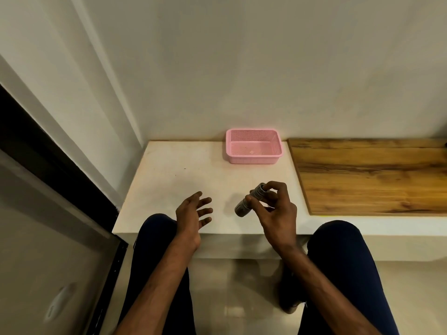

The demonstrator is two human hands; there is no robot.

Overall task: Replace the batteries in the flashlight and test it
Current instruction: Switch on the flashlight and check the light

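Observation:
A small dark flashlight [249, 200] with a ribbed grey body is held tilted just above the white ledge [174, 180]. My right hand [275, 211] pinches it between thumb and fingertips, the wider head end pointing down-left. My left hand [193, 213] hovers to the left of the flashlight, palm turned inward, fingers spread and relaxed, holding nothing. No batteries are visible.
A pink perforated plastic basket [254, 159] stands at the back of the ledge against the wall. A wooden board [372, 175] covers the ledge to the right. My knees in dark trousers sit below the ledge's front edge. A dark-framed glass door is at the left.

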